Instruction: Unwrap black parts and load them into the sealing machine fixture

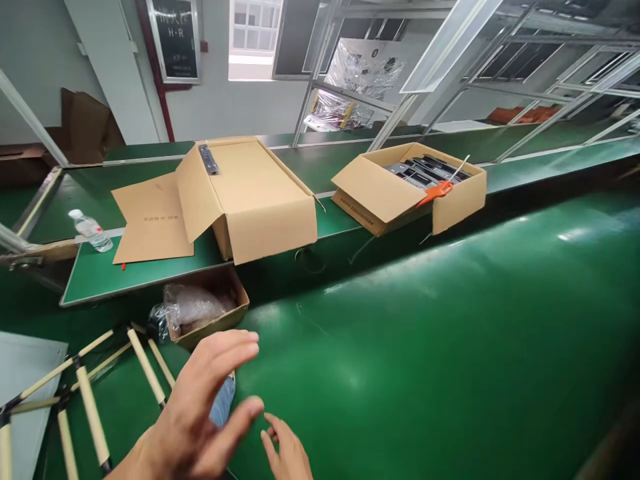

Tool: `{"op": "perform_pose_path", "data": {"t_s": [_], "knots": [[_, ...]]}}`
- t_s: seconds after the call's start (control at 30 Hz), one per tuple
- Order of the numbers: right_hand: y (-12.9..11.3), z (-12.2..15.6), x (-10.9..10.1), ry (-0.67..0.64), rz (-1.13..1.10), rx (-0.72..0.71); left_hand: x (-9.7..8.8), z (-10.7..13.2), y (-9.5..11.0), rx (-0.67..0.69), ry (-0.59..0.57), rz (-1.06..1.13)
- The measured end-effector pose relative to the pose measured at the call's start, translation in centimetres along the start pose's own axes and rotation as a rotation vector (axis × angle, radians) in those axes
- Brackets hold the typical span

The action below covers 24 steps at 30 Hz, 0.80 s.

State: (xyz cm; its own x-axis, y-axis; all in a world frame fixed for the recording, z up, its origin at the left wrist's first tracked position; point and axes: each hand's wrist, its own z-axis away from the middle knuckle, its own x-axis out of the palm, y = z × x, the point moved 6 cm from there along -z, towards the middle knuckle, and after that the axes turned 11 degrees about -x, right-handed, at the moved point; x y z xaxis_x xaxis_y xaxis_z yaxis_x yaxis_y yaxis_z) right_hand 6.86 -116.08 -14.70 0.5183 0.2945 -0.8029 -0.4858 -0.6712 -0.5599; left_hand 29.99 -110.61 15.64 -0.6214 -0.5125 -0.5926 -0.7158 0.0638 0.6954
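Now, hands over the wide green belt [450,347], nothing gripped. Beyond it the green desk [100,273] carries a big carton [255,193] with its flaps folded over, an open carton [380,193] of dark flat units with orange scissors [437,191] on its edge, a flat cardboard sheet [150,220] and a water bottle [91,231]. Small carton [220,325] stuffed with plastic wrap [193,308] sits at the belt's near edge, below the desk. My left hand [200,407] hovers just short of it, back up, fingers wide and blurred, thumb below them. A bluish item [223,400] shows under that palm; cannot tell what it is or whether I touch it. My right hand [287,457] is low at the frame edge, fingers loosely apart, empty as far as shows. Reads as a between-grips moment. Taking hold of the small carton would call for a short reach forward.
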Motion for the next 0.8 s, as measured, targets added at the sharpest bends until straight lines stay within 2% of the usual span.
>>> {"op": "perform_pose_path", "data": {"t_s": [0.07,0.13,0.17,0.23,0.37,0.43,0.5,0.57,0.63,0.7,0.8], "knots": [[2.8,-2.7,1.2,-0.1,-0.096,0.08,3.8,-4.7,-5.3,-0.147,-0.052,-0.013],[4.7,-7.2,1.0,-0.175,-0.141,0.086,6.7,-7.9,-9.7,-0.229,-0.095,-0.06],[5.4,-10.2,0.3,-0.192,-0.141,0.065,7.7,-9.4,-11.4,-0.246,-0.106,-0.088],[6.0,-17.3,-2.6,-0.168,-0.108,-0.011,8.9,-12.5,-13.4,-0.252,-0.088,-0.161],[5.7,-32.4,-12.1,0.093,-0.009,-0.226,9.5,-20.9,-14.3,-0.186,0.04,-0.365],[5.5,-39.0,-17.1,0.253,0.016,-0.353,9.9,-25.3,-14.4,-0.143,0.1,-0.471],[5.7,-45.0,-20.8,0.341,0.077,-0.469,10.8,-29.1,-15.1,-0.13,0.128,-0.569],[6.5,-50.6,-22.6,0.35,0.163,-0.556,12.1,-32.0,-16.4,-0.154,0.126,-0.652],[7.7,-55.5,-22.9,0.291,0.208,-0.622,13.2,-33.8,-17.8,-0.204,0.126,-0.715],[9.2,-59.4,-22.5,0.168,0.177,-0.688,14.1,-34.9,-18.6,-0.256,0.143,-0.743],[11.2,-64.2,-22.4,-0.095,0.023,-0.817,15.0,-36.5,-18.9,-0.355,0.174,-0.731]]}}
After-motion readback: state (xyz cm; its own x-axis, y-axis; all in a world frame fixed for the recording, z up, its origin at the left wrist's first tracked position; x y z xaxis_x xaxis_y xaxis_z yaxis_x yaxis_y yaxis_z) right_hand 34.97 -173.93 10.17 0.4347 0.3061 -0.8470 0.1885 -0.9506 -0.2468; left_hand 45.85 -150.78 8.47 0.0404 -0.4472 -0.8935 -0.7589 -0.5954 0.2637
